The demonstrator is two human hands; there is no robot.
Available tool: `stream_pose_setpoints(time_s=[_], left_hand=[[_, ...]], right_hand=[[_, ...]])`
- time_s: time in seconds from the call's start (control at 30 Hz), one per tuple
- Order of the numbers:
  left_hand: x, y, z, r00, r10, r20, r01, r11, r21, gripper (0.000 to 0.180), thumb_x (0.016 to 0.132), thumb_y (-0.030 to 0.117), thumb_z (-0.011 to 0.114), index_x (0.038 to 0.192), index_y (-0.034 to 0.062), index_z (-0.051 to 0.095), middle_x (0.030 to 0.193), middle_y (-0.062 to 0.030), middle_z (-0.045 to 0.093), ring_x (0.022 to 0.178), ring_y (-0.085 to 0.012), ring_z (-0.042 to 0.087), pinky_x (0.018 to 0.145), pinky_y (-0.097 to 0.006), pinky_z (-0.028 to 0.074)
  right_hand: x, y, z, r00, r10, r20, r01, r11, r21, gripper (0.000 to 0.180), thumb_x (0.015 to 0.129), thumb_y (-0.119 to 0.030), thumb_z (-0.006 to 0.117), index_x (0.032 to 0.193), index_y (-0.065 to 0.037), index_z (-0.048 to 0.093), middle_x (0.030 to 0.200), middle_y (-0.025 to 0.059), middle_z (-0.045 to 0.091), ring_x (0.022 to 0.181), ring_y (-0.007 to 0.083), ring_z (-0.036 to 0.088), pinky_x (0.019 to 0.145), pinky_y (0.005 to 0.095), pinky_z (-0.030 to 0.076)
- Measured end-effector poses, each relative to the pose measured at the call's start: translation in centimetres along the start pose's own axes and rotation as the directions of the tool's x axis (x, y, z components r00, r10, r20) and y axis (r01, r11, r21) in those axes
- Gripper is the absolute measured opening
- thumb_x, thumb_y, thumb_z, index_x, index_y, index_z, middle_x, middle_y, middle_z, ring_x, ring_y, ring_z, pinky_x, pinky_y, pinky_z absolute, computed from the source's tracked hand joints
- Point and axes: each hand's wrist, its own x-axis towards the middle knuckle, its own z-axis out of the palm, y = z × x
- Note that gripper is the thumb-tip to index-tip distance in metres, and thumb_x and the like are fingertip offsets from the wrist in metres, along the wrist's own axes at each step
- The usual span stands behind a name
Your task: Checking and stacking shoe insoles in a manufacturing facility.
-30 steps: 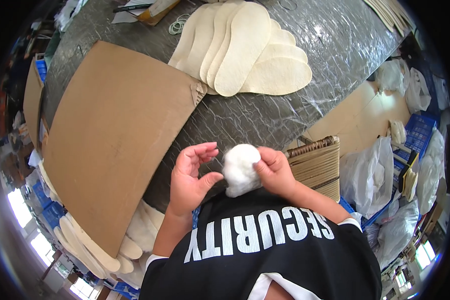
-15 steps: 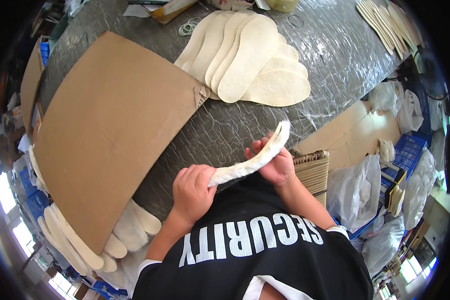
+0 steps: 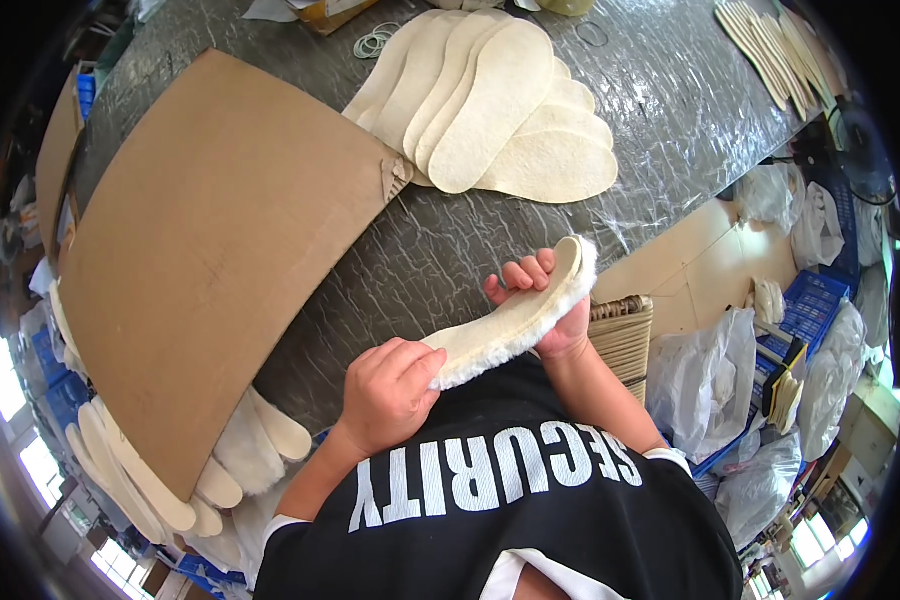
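Note:
Between my hands is a cream insole (image 3: 490, 322) with a white fleecy edge, its smooth face tilted up. My left hand (image 3: 388, 390) is closed round one end, thumb lying on the smooth face. At the other end my right hand (image 3: 560, 310) holds it from beneath, palm behind the fleecy side and fingertips curled at the far edge. Past them on the table lies a fanned pile of cream insoles (image 3: 495, 100).
A large brown cardboard sheet (image 3: 220, 230) covers the table's left side, with more fleecy insoles (image 3: 255, 445) below it. Insole strips (image 3: 770, 55) lie at the far right. A woven chair (image 3: 622, 345) and plastic bags (image 3: 705, 380) stand right of me.
The insole has turned from edge-on to showing its smooth face. My right hand has shifted slightly with it, and my left hand still grips its end.

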Motion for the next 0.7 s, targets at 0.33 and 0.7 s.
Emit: stream_pose_setpoints(time_s=[0.33, 0.7], left_hand=[[1.8, 1.1, 0.6, 0.989, 0.117, -0.094, -0.115, 0.993, 0.03, 0.028, 0.067, 0.015, 0.079, 0.087, 0.0015, 0.066, 0.082, -0.0088, 0.065, 0.069, -0.0251, 0.062, 0.061, -0.036, 0.048], [2.6, 1.1, 0.8, 0.98, 0.189, -0.057, -0.184, 0.979, 0.086, 0.034, 0.065, 0.02, 0.082, 0.088, 0.0009, 0.065, 0.083, -0.0076, 0.063, 0.07, -0.0248, 0.061, 0.064, -0.035, 0.048]], right_hand=[[0.5, 0.0, 0.9, 0.995, -0.029, 0.093, 0.035, 0.997, -0.062, 0.028, 0.094, -0.032, 0.048, 0.079, -0.01, 0.056, 0.067, 0.0021, 0.047, 0.08, 0.0198, 0.047, 0.1, 0.0463, 0.039], [1.5, 0.0, 0.5, 0.976, -0.098, 0.193, 0.114, 0.991, -0.072, 0.028, 0.091, -0.034, 0.053, 0.074, -0.011, 0.052, 0.063, 0.0016, 0.048, 0.081, 0.0192, 0.046, 0.103, 0.0443, 0.036]])
